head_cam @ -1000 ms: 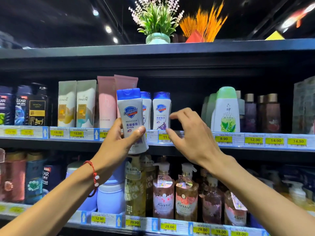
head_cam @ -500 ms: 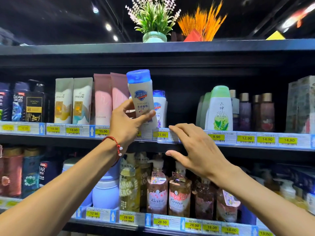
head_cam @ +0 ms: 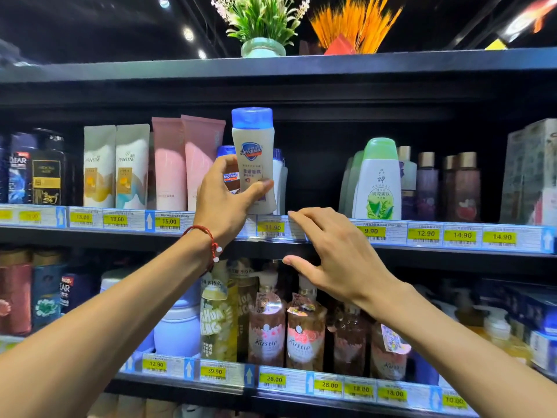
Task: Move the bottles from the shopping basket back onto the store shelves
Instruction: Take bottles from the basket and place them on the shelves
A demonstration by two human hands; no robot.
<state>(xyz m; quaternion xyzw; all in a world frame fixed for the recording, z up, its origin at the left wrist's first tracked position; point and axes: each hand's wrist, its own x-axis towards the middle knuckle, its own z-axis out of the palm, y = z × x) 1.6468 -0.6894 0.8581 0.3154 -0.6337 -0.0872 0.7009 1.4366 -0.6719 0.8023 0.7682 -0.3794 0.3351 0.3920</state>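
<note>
Bottle: a white bottle (head_cam: 254, 158) with a blue cap was held upright at the front edge of the middle shelf (head_cam: 90, 233), just above the price strip (head_cam: 422, 235). Whether its base was set down on the shelf could not be told.
Left hand: the left hand (head_cam: 224, 203) was raised to the middle shelf, with thumb and fingers curled round the lower half of the bottle.
Right hand: the right hand (head_cam: 337, 254) was kept loose, with fingers spread and nothing gripped. Its fingertips were laid at the price strip just right of the bottle, and the thumb was held lower, under the shelf edge.
Wrist: a red bracelet (head_cam: 208, 236) with white beads was worn on the left wrist.
Behind the bottle: two more blue-capped bottles (head_cam: 226, 152) were partly hidden close behind the held one.
Left of the bottle: two pink tubes (head_cam: 168, 164) were stood just beside it, then two pale tubes (head_cam: 99, 167), then dark bottles (head_cam: 45, 170) at the far left.
Right of the bottle: a green-capped bottle (head_cam: 378, 182) was stood well apart from it, with brown bottles (head_cam: 461, 188) beyond.
Price strip: a yellow tag (head_cam: 271, 227) marked 14.90 was fixed directly below the bottle.
Lower shelf: pump bottles (head_cam: 266, 327) with floral labels were lined up beneath the right hand.
Top shelf: a plant pot (head_cam: 262, 48) was placed above the bottle.
</note>
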